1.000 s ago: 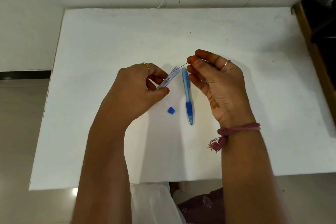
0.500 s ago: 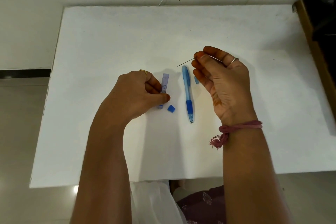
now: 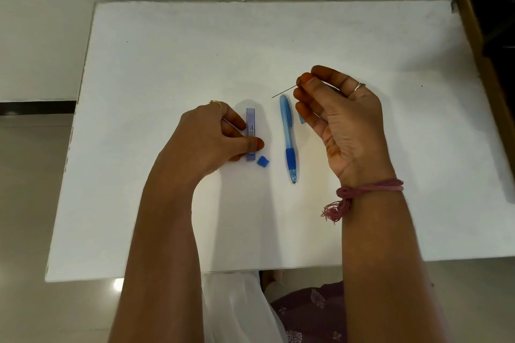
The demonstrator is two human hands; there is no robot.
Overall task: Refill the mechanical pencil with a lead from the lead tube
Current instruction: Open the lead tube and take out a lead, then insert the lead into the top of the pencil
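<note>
A blue mechanical pencil (image 3: 288, 136) lies on the white table (image 3: 167, 58), tip toward me. Left of it the pale purple lead tube (image 3: 250, 125) rests flat on the table, with my left hand (image 3: 211, 139) still holding its lower part between thumb and fingers. The tube's small blue cap (image 3: 263, 161) sits loose beside its lower end. My right hand (image 3: 340, 120) hovers above the pencil's top end and pinches a thin dark lead (image 3: 282, 91) that points left. A small light blue piece (image 3: 301, 119), partly hidden by my right fingers, lies right of the pencil.
The table stands against a white wall. A dark wooden piece of furniture (image 3: 490, 58) borders the right edge. My lap shows below the near table edge.
My left hand lowered the lead tube from a raised tilt down flat onto the table. My right hand drew the lead free and lifted it up and to the right.
</note>
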